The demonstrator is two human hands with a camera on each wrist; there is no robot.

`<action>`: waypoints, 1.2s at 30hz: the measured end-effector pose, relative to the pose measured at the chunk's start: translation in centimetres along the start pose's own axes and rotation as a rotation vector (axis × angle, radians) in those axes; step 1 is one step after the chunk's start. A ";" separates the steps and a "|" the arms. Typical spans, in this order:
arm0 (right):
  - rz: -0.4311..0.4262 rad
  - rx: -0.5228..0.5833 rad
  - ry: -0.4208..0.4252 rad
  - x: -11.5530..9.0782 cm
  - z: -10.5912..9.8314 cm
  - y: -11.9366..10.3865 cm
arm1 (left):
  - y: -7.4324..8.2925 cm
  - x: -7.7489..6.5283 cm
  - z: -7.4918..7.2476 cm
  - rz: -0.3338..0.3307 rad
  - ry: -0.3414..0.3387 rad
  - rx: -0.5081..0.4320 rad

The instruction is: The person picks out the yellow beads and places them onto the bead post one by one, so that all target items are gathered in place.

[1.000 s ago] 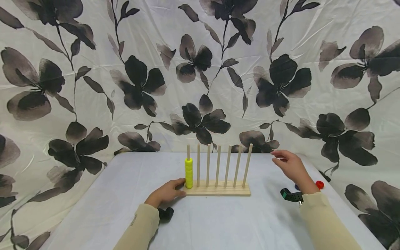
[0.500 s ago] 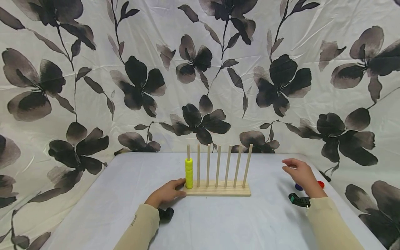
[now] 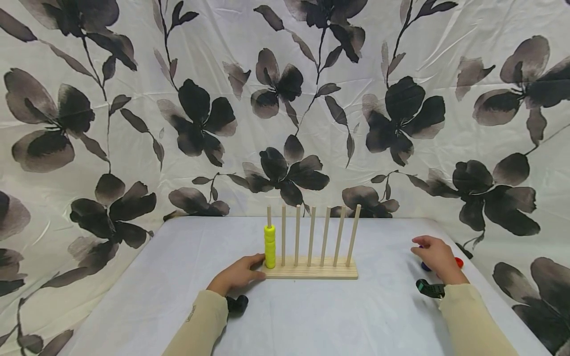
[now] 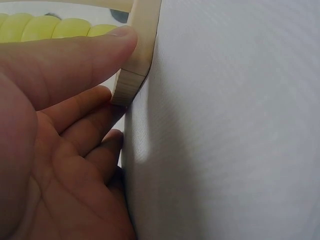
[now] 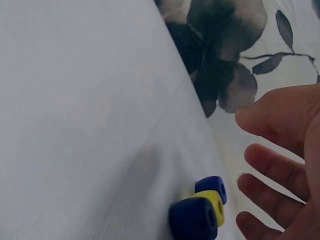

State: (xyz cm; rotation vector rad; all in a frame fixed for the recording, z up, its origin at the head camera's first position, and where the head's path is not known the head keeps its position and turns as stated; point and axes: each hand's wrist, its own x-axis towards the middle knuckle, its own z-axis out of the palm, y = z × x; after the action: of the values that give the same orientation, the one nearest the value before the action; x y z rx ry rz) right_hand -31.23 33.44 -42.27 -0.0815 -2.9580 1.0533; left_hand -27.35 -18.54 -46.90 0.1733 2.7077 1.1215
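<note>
A pale wooden peg stand with a row of upright dowels sits on the table. Its leftmost dowel carries a stack of yellow beads; the other dowels are bare. My left hand pinches the left end of the base, with the thumb on one face and fingertips at the opposite edge. Far to the right, my right hand hovers above loose beads, thumb and fingers apart and holding nothing. Below it in the right wrist view lie a blue bead, a yellow bead and another blue bead.
A red bead shows beside the right hand, near the table's right edge. White cloth covers the table. Behind it hangs a floral curtain. Dark wrist devices sit below both hands.
My right hand has moved right and lower, from beside the stand's right side to over the loose beads. The left hand stays at the base.
</note>
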 end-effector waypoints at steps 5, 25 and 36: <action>0.028 -0.039 0.020 0.1 0.0 0.4 | -0.1 0.1 0.0 0.002 0.002 -0.008; 0.106 -0.075 0.076 1.0 0.3 2.2 | 0.2 -0.1 0.1 0.000 -0.001 -0.003; 0.154 -0.075 0.055 1.1 0.3 1.9 | 0.3 -0.3 0.0 0.004 -0.010 -0.001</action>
State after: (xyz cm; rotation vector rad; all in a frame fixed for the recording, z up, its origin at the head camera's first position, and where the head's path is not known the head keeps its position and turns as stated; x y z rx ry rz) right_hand -32.19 34.82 -43.73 -0.3375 -2.9811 0.9373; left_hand -27.08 -18.33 -46.65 0.1838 2.6991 1.1198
